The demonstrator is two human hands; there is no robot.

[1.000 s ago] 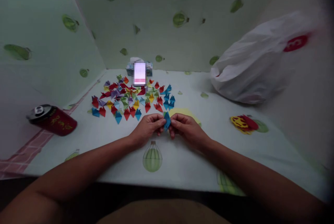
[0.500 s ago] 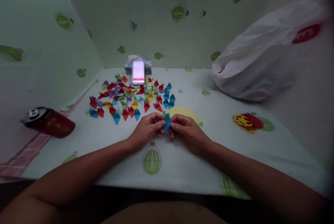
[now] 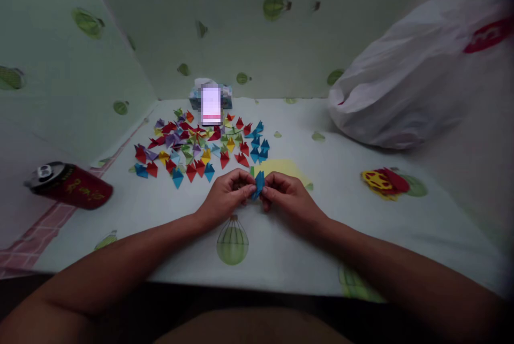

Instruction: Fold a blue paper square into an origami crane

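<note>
A small folded blue paper piece (image 3: 258, 184) is pinched between my left hand (image 3: 226, 196) and my right hand (image 3: 286, 197) just above the table. Both hands have their fingers curled and pressed on the paper from either side. Right behind my hands lies a yellow paper sheet (image 3: 283, 167). Beyond that is a spread of several folded paper triangles (image 3: 201, 143) in red, blue, yellow, green and purple.
A red can (image 3: 68, 185) lies on its side at the left. A tissue box (image 3: 211, 99) stands at the back wall. A white plastic bag (image 3: 405, 82) fills the back right. A red and yellow paper cutout (image 3: 385, 181) lies to the right.
My hands stay together on the blue paper, fingers shifting slightly. The view has tilted a little, so the scene sits a bit higher in the picture.
</note>
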